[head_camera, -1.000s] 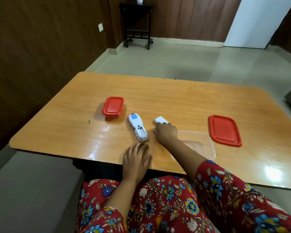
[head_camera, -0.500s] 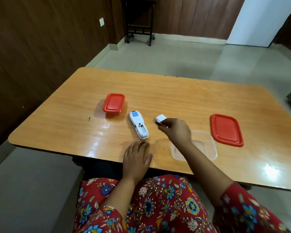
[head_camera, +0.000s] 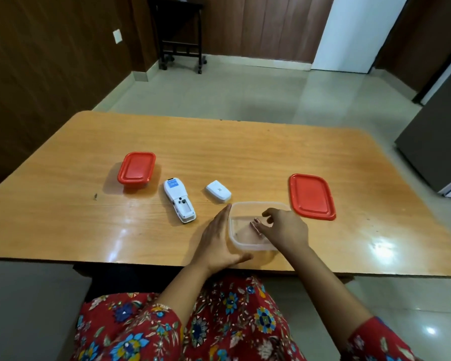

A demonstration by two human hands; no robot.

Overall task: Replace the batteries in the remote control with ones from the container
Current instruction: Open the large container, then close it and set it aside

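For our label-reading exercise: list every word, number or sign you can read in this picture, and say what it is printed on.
None can be read.
Blue label on the back of the remote control: print too small and blurred.
Small mark on the battery cover: too blurred.
Batteries in the clear container: no lettering legible.

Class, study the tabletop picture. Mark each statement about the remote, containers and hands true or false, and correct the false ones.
1. The remote control lies with its battery compartment uncovered. True.
2. The battery cover is on the remote. False: it lies apart on the table.
3. The right hand reaches into the clear container. True.
4. The left hand holds the small closed container. False: it rests beside the clear container.
5. The loose red lid covers the clear container. False: it lies beside it.
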